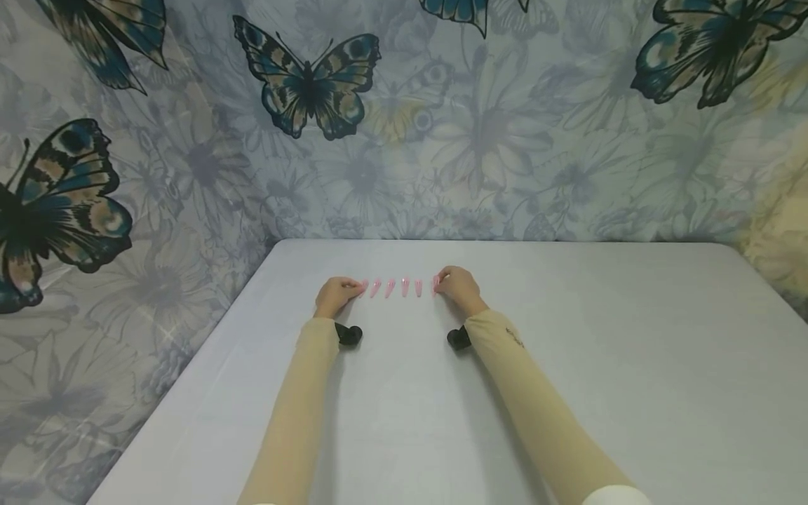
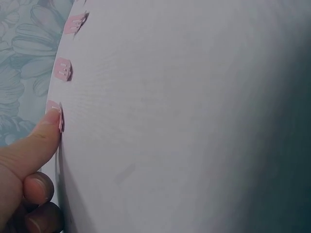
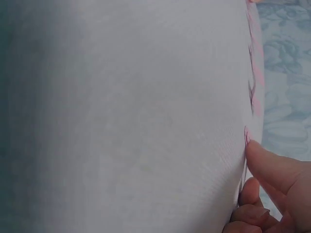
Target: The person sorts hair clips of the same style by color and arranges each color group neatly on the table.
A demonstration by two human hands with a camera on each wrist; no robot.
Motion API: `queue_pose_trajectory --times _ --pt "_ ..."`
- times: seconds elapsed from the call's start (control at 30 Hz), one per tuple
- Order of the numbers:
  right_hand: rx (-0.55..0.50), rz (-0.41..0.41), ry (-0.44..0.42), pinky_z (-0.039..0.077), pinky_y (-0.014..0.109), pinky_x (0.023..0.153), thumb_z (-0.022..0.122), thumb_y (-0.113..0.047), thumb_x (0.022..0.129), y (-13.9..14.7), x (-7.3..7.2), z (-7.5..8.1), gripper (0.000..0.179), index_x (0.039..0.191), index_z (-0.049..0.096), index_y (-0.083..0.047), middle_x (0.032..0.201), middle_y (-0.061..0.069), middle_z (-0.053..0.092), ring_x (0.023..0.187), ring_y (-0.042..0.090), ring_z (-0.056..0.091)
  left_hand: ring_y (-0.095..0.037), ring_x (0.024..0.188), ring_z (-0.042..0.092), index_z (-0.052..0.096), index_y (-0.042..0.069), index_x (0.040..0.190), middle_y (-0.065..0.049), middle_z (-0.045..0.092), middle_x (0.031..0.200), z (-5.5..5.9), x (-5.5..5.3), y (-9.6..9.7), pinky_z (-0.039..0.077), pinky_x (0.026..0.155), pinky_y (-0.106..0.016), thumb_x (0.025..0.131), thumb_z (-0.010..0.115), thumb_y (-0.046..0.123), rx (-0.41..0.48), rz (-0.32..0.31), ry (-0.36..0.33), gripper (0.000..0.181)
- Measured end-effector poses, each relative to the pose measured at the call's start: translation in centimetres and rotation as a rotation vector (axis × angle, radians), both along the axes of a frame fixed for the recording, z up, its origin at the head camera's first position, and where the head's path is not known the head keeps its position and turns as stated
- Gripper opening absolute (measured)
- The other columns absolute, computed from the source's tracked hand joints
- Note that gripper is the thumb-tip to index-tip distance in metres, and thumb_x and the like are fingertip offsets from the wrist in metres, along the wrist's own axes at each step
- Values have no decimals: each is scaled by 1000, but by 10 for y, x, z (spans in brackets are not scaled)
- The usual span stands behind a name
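Several small pink hair clips, tapered like teardrops, lie in a row across the white table; one [image 1: 405, 287] is near the row's middle. At the left end, my left hand [image 1: 333, 296] pinches the outermost hair clip [image 1: 364, 286]. In the left wrist view the thumb covers part of that clip [image 2: 54, 108], and the other fingers are curled below. My right hand [image 1: 462, 289] pinches the hair clip [image 1: 435, 283] at the right end. Its thumb and fingers hide most of that clip [image 3: 247, 133] in the right wrist view.
The white table [image 1: 631, 365] reaches to a wall covering [image 1: 492, 161] with butterflies and flowers at the back, and the same covering stands along the left. Black wrist devices [image 1: 349, 335] stick out inward from both sleeves.
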State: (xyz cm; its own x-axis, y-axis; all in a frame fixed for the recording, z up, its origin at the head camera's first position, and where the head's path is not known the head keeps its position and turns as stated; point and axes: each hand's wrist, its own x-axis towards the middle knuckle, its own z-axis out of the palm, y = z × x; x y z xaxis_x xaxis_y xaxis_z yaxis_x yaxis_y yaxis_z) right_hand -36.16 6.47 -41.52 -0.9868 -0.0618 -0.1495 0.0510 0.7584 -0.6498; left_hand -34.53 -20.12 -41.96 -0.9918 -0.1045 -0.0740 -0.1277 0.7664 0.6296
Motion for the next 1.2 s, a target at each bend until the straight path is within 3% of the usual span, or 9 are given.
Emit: queue_pose_trajectory --times 0.13,0.33,0.77,0.87,0.93,1.0,1.07,1.13,1.2 --pt "21 -13 -14 43 30 73 65 -20 91 0 -1 1 32 119 63 -6 135 15 59 103 26 54 -32 118 58 71 5 112 -15 63 130 1 -1 1 44 100 -43 94 65 31 0 4 -17 33" --pt "34 -12 -10 48 42 93 64 -23 94 -1 2 1 35 125 60 -8 144 15 52 126 33 53 -30 116 57 72 5 112 -15 63 131 0 -2 1 43 99 -42 94 65 32 10 16 -20 33" --pt "34 3 12 48 44 91 55 -25 97 -1 8 2 36 128 59 -6 144 19 51 124 36 54 -28 108 58 72 6 111 -14 64 128 -1 -2 1 44 92 -40 93 65 33 0 12 -1 33" --pt "-8 10 -11 46 47 98 53 -24 98 3 1 -5 37 130 59 -9 147 17 48 130 36 50 -28 107 58 72 6 111 -14 65 127 -2 -2 2 45 92 -39 93 65 33 2 13 2 33" --pt "-30 40 18 43 49 104 54 -26 97 8 -11 -20 36 130 60 -12 147 14 49 134 34 48 -28 107 59 72 6 111 -14 65 127 -3 -2 3 45 92 -40 93 66 33 5 14 4 33" --pt "-63 83 74 45 43 101 55 -34 97 17 -36 -49 38 128 62 -14 143 12 54 130 31 51 -29 108 59 72 6 112 -14 65 127 -2 -1 3 45 93 -40 93 66 33 7 11 2 34" --pt "-110 100 35 47 38 96 55 -36 97 21 -42 -53 40 130 59 -13 140 12 55 120 28 56 -30 110 59 72 6 112 -15 64 128 -2 -1 3 45 94 -41 93 65 33 4 4 1 34" --pt "-160 85 -58 49 34 84 54 -34 98 22 -44 -46 45 135 54 -8 135 17 56 100 26 60 -31 114 59 72 6 113 -15 64 130 -1 0 2 45 96 -42 93 65 33 -1 5 2 34" --pt "-182 65 -179 49 32 76 51 -28 100 21 -22 -16 48 140 46 -3 132 18 56 86 21 58 -31 117 58 71 6 113 -15 63 131 -1 0 1 44 98 -43 93 65 33 0 9 1 34"
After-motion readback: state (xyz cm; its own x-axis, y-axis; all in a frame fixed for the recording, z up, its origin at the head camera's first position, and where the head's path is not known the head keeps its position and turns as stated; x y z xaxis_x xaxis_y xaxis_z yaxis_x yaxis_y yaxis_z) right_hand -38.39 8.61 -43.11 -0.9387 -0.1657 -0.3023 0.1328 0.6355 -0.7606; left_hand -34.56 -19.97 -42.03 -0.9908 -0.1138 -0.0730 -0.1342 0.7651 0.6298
